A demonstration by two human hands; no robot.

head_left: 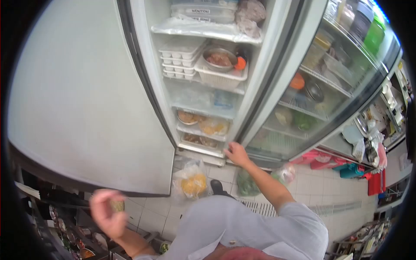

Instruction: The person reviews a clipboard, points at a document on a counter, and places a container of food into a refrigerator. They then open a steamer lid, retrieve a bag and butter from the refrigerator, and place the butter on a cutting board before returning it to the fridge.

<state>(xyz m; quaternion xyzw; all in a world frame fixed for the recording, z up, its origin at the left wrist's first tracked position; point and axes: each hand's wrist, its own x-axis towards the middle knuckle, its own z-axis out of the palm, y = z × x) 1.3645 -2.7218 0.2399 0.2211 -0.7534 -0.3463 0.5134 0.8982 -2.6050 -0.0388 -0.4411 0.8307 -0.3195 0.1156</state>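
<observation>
My left hand (109,213) is raised at the lower left, near the bottom edge of the open fridge door (91,95); it is blurred, and whether it holds anything is unclear. My right hand (236,154) is at the lower right edge of the open fridge, its fingers curled near the frame; what they grip, if anything, is too small to tell. Inside the fridge, a metal bowl (219,60) of meat stands over a white basket (222,76), beside stacked white trays (178,60). Lower shelves hold a bowl (188,117) and bagged yellow food (213,126).
On the tiled floor sit a clear bag of yellow food (193,184) and a bag of green produce (247,183). A glass-door fridge (320,86) stands to the right. Pink bins (323,161) are beyond it, and a floor drain (260,208) runs behind my right arm.
</observation>
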